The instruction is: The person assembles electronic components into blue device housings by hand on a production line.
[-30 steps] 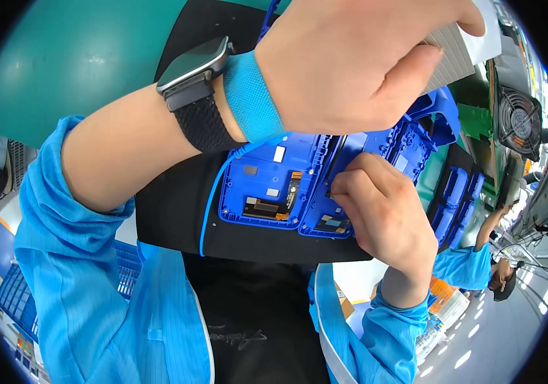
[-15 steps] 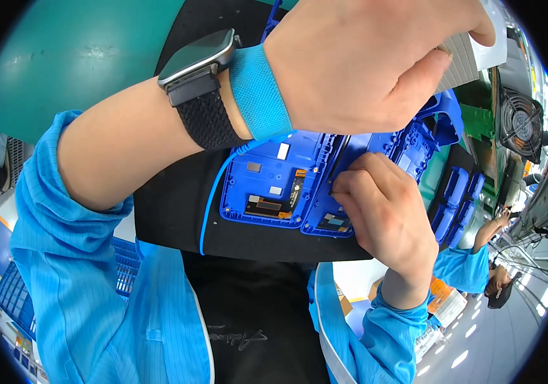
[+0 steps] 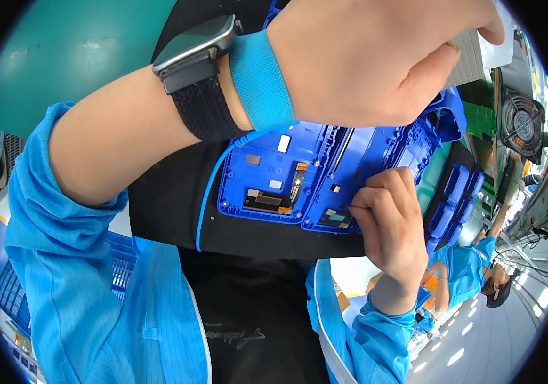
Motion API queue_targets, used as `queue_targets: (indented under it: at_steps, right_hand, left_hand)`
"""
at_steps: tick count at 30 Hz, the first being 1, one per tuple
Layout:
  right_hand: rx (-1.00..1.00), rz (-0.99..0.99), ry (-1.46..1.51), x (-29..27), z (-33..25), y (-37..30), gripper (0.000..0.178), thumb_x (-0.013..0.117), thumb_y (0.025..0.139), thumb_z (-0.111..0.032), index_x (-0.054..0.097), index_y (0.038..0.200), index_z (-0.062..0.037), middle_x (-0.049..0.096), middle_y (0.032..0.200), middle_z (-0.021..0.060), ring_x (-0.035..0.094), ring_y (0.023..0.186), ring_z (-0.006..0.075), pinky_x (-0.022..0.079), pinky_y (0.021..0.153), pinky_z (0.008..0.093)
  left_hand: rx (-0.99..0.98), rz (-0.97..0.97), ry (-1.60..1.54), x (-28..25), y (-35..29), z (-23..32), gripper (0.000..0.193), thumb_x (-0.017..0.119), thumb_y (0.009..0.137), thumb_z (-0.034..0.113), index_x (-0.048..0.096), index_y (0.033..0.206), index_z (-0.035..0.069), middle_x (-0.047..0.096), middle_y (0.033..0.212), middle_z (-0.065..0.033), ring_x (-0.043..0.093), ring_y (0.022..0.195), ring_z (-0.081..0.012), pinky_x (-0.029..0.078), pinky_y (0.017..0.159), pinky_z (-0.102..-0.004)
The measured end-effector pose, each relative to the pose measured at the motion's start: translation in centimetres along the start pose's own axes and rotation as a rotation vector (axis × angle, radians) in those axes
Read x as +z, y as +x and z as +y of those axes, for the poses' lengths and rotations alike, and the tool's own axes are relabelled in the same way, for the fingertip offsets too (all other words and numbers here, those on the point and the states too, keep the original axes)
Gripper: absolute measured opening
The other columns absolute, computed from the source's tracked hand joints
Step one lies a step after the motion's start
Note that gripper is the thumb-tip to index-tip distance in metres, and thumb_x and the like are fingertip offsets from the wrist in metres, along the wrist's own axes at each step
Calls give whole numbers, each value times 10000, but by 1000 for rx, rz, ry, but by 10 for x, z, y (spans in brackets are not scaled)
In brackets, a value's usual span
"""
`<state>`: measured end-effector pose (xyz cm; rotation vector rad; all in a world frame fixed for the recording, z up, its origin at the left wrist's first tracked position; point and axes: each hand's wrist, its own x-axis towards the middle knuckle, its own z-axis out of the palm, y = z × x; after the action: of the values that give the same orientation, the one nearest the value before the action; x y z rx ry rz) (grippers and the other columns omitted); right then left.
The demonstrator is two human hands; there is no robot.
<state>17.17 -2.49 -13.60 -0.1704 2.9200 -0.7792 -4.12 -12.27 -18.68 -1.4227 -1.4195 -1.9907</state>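
Two blue plastic housing halves lie side by side on a black mat [image 3: 165, 192]. The left half [image 3: 248, 179] holds a flat orange-and-black flex cable [image 3: 296, 185] and pale pads; the right half [image 3: 363, 150] has a small white-and-black square piece [image 3: 335, 188]. My right hand [image 3: 392, 221] is over the right half's lower part, fingertips pinched together; anything between them is too small to make out. My left hand [image 3: 363, 57] stretches across the housing's far part, beside a stack of pale grey sheets [image 3: 466, 61]. Most of its fingers are hidden, and it covers the housing's upper part.
A blue cord [image 3: 207, 185] runs from the light blue wristband [image 3: 261, 83] on my left wrist down over the mat. More blue plastic parts [image 3: 450, 205] lie at the right. A round fan [image 3: 521, 125] stands at the far right. A co-worker [image 3: 469, 272] is beyond.
My right hand has moved slightly right and down, off the right housing half's middle. The small white-and-black square now shows where its fingertips were. The left hand has shifted little.
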Motion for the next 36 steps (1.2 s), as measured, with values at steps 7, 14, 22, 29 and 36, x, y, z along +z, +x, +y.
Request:
queue_targets:
  at_steps: [7,14,22,29,36]
  right_hand:
    - [18,8,-32,4,2,-3,192,713,714,74,598,849,1,549,873,132,507,805,307,428,699,376]
    - [28,4,-44,6,-1,-4,181,718,722,69,605,845,1,555,866,125,509,801,299,430,697,369]
    - [29,1,-84,6,1,-3,247,771,694,25,624,883,-37,570,882,95,527,821,291,444,725,385]
    - [-11,54,-9,1,5,1,232,750,676,73,620,852,-2,556,851,122,523,780,285,434,678,360]
    - [61,763,61,-32,6,4,94,670,810,80,626,883,40,592,872,142,552,763,204,436,674,277]
  left_hand:
    - [-52,-34,-11,-16,-8,4,378,653,813,-49,587,1181,5,657,1045,-147,663,869,-295,531,753,-325]
    - [-83,-75,13,-20,-8,6,387,667,812,-40,588,1187,10,661,1047,-141,670,882,-285,533,762,-320]
    - [-126,-117,22,-23,-9,6,397,683,811,-31,588,1195,15,666,1048,-133,678,897,-273,535,773,-315]
    - [-118,-154,52,-12,0,16,407,697,811,-22,588,1201,20,670,1050,-126,685,910,-263,537,782,-311]
    - [-48,-152,21,0,-2,23,373,734,759,-23,633,1113,37,662,1028,-133,677,901,-305,538,768,-322]
